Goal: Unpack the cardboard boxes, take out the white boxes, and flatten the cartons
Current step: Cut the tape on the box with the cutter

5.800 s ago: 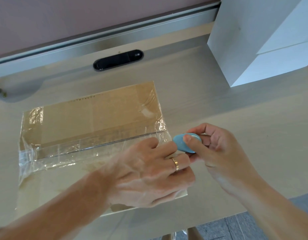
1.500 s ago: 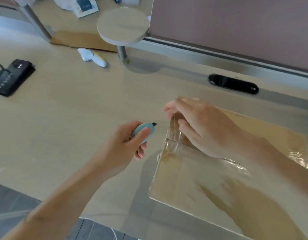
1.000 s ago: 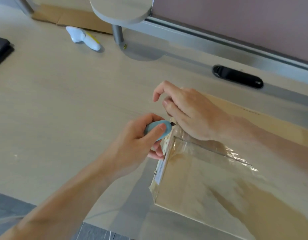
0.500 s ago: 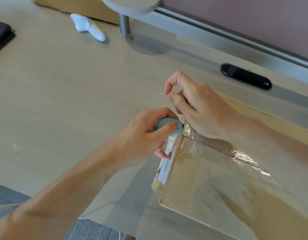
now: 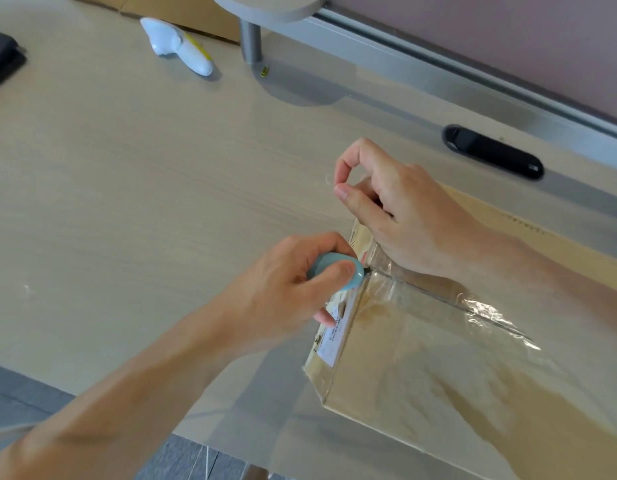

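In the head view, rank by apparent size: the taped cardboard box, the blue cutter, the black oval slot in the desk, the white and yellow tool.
1. cardboard box
2. black oval slot and white and yellow tool: too alike to rank
3. blue cutter, partly hidden in the left hand

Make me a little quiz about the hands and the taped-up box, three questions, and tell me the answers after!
1. True or false: the left hand holds the blue cutter.
2. Where does the right hand rest? A) on the cardboard box B) on the white handheld tool C) on the black slot
3. Fill in: the cutter's tip meets the clear ____ at the box's edge.

Key: 1 true; 2 A; 3 tape.
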A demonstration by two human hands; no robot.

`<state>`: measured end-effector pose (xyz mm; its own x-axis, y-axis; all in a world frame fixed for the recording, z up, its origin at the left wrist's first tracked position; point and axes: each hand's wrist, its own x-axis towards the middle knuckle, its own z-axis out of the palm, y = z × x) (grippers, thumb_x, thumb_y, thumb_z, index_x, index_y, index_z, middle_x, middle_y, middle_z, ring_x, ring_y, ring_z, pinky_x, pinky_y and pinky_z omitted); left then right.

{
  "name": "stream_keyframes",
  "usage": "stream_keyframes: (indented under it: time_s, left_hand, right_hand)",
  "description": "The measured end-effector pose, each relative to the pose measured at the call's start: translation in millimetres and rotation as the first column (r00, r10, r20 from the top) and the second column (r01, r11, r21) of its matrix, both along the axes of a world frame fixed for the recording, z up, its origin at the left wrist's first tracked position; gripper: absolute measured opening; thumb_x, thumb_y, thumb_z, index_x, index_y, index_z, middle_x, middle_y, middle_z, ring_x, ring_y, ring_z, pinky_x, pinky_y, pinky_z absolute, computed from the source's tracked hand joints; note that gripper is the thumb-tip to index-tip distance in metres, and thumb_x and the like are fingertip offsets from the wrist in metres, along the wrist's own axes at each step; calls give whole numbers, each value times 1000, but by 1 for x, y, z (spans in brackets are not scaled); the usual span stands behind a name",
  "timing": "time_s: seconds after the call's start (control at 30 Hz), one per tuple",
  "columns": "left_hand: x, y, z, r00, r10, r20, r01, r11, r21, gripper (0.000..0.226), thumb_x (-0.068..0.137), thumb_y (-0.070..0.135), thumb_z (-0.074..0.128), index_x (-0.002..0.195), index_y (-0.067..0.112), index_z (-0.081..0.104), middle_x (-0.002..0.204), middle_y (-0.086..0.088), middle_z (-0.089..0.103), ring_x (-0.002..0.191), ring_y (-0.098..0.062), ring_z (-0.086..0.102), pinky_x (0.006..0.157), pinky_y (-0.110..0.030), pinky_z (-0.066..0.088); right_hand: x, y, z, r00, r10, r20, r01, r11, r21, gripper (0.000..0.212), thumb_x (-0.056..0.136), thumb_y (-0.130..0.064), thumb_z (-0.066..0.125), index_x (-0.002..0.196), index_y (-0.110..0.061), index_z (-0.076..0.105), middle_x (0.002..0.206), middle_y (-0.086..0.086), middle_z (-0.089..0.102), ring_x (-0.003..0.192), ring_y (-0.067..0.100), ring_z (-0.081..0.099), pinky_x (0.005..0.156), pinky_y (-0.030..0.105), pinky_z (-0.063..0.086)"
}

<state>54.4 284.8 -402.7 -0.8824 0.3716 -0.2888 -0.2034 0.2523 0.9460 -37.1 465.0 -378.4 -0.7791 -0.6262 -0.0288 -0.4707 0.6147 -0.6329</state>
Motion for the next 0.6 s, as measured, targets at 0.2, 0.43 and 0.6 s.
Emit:
stream_keyframes:
  time_s: [0.2, 0.43, 0.6]
  left_hand:
    - [18, -13, 8, 992, -122, -14, 118, 981, -154, 21, 98, 35, 53, 85, 26, 66, 69, 5, 60, 67, -10, 75, 51, -10, 41]
    - [16, -20, 7, 999, -27, 17, 28, 998, -49, 19, 94, 33, 55, 87, 24, 70, 61, 11, 55, 53, -6, 58, 69, -43, 61]
    - [5, -9, 17, 958, 179, -223, -210, 970, -123, 16, 97, 38, 50, 92, 28, 61, 72, 6, 61, 66, -17, 60, 70, -41, 54]
  right_hand:
    - [-1, -1, 3, 1000, -16, -10, 16, 1000, -1, 6, 110, -28, 45, 106, -26, 49, 54, 5, 47, 43, 22, 39, 47, 43, 35]
    - [5, -2, 7, 998, -1, -64, 2, 1000, 17, 10, 110, -26, 44, 108, -21, 52, 56, -1, 47, 49, 20, 44, 51, 38, 38]
    - [25, 27, 26, 954, -222, -201, 195, 970, -146, 14, 105, -30, 54, 113, -19, 58, 92, -8, 64, 92, 8, 62, 76, 15, 41]
